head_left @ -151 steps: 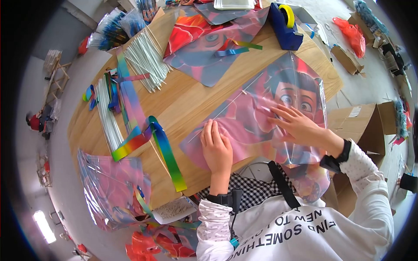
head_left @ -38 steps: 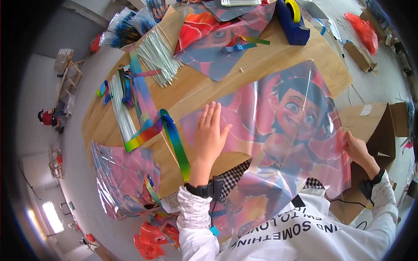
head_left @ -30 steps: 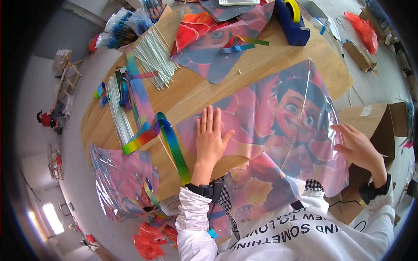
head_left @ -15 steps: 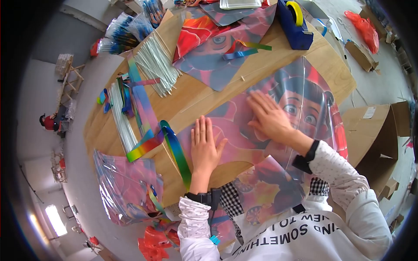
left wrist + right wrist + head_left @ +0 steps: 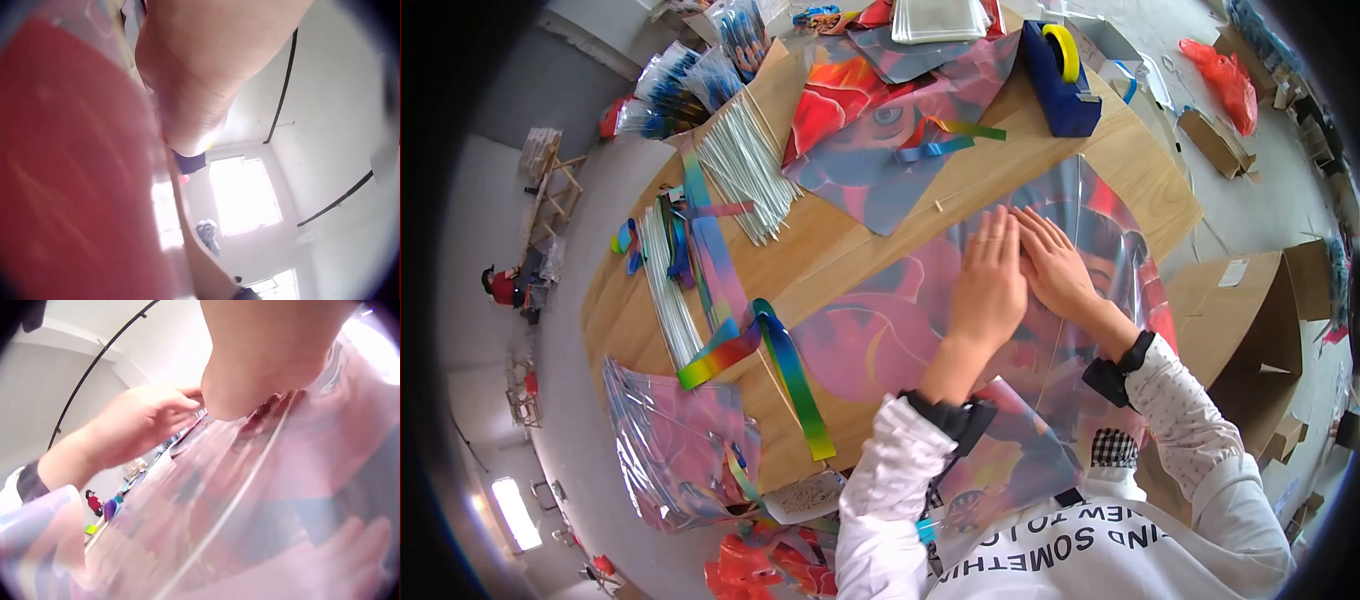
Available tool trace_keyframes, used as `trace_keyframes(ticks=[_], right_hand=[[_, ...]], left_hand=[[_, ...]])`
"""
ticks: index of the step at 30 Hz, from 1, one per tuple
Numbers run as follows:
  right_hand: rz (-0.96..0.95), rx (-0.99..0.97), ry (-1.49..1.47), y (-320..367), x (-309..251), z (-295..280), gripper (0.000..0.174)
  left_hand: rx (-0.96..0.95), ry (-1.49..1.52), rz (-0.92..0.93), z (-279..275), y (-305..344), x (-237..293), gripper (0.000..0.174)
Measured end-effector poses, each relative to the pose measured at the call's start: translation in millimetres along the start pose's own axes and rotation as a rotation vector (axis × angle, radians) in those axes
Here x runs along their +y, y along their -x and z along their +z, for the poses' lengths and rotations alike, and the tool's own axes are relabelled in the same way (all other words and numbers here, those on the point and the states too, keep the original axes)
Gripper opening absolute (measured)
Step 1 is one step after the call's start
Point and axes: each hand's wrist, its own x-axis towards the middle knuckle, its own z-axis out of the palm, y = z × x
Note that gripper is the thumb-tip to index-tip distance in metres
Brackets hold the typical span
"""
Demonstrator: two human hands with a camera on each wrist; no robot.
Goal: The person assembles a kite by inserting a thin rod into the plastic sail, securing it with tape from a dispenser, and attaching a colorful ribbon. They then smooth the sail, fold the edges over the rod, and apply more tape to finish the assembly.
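Note:
A printed plastic kite sheet with a cartoon figure lies across the near side of the wooden table, its lower part hanging over the edge toward the lap. A thin rod runs down it in the right wrist view. My left hand rests on the sheet near its upper edge, fingers straight and together. Beside it my right hand lies with extended fingers, the two hands' fingertips close together. The right wrist view shows the left hand from the side. In the left wrist view, red sheet fills the left.
Bundles of white rods and rainbow ribbons lie at left. Another printed sheet is at the back, near a blue tape dispenser. Wrapped sheets hang at the near left corner; a cardboard box stands right.
My right hand has left the sheet's right edge and come inward over its middle. My left hand has slid from the left wing to beside the right hand.

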Motion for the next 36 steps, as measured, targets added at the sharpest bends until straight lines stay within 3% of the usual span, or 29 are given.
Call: trace_keyframes(ticks=[3,7,12,19,22,26,33,36], right_hand=[[0.155,0.177,-0.376,-8.1,8.9,-9.5,0.047],[0.047,0.151,-0.084,-22.9,19.8,0.2,0.043],[0.042,0.158,0.108,-22.8,20.0,7.9,0.043],[0.04,0.164,0.145,-22.2,18.6,8.6,0.044],[0.042,0.163,0.154,-22.1,19.2,8.7,0.044],[0.037,0.163,0.149,-21.6,18.9,9.0,0.044],[0.034,0.166,0.151,-21.8,19.2,8.1,0.044],[0.034,0.169,0.15,-21.9,17.2,7.3,0.043]], left_hand=[[0.046,-0.022,0.018,43.2,-10.9,-6.2,0.059],[0.052,-0.205,0.036,50.2,-7.8,-8.4,0.063],[0.041,-0.278,-0.154,10.1,19.1,-34.1,0.066],[0.023,-0.459,-0.365,-76.6,123.4,-88.8,0.064],[0.294,-0.276,-0.37,-92.1,141.1,-128.7,0.052],[0.446,-0.263,-0.38,-115.6,87.3,-134.7,0.031],[0.089,-0.221,-0.456,-121.5,38.3,-155.5,0.012],[0.112,-0.309,-0.321,-121.5,46.0,-146.6,0.012]])
